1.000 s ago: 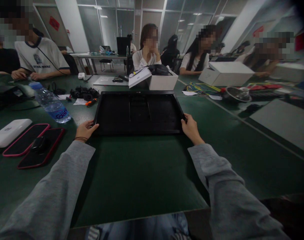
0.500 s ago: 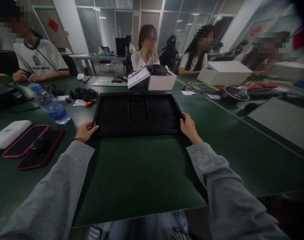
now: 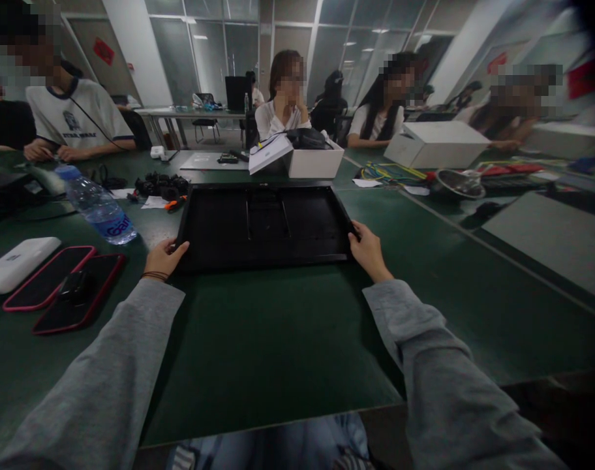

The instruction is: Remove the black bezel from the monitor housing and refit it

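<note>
A large black flat panel with a raised rim (image 3: 263,225) lies on the green table (image 3: 278,339) in front of me. My left hand (image 3: 163,258) grips its near left corner, fingers curled over the edge. My right hand (image 3: 368,248) grips its near right corner in the same way. Both arms wear grey sleeves, and a thin dark band circles my left wrist.
At the left lie a water bottle (image 3: 99,209), a white power bank (image 3: 16,264) and two red-edged phones (image 3: 65,287). Behind the panel are black parts (image 3: 160,185), a white open box (image 3: 314,160), another white box (image 3: 437,145) and cables (image 3: 390,173). Several people sit around the table.
The panel, held at both near corners, has shifted slightly left and toward me. Both hands have moved with it.
</note>
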The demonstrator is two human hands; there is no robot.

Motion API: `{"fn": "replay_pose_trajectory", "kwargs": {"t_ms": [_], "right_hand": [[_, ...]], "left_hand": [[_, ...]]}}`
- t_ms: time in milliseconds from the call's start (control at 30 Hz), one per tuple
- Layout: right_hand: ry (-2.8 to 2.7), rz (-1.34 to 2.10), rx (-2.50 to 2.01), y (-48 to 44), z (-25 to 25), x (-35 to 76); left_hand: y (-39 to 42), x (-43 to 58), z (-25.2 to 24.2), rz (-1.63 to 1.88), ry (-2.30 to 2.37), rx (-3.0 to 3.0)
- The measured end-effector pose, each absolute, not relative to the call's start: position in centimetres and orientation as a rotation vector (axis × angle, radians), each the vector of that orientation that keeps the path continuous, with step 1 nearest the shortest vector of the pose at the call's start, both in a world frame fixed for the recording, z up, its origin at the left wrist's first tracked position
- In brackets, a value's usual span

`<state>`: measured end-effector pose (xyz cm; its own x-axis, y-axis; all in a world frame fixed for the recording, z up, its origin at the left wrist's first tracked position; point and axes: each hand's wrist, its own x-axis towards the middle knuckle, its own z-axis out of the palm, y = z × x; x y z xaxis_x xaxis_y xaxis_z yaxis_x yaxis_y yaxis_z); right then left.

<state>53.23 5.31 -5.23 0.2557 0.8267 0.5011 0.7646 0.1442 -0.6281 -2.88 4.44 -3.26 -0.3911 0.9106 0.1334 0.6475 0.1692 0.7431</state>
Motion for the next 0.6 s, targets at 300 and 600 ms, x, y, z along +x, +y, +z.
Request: {"fn": "replay_pose_trajectory", "kwargs": {"t_ms": [300, 600], "right_hand": [[-1.572, 0.036, -1.659, 4.8, -4.5, 51.6], [-1.589, -0.217, -1.628, 3.9, -3.2, 48.6]], "left_hand": [[3.0, -2.5, -1.9, 0.735, 2.384, 1.654], [0.7, 1.3, -0.5, 1.181, 2.360, 2.105]]}}
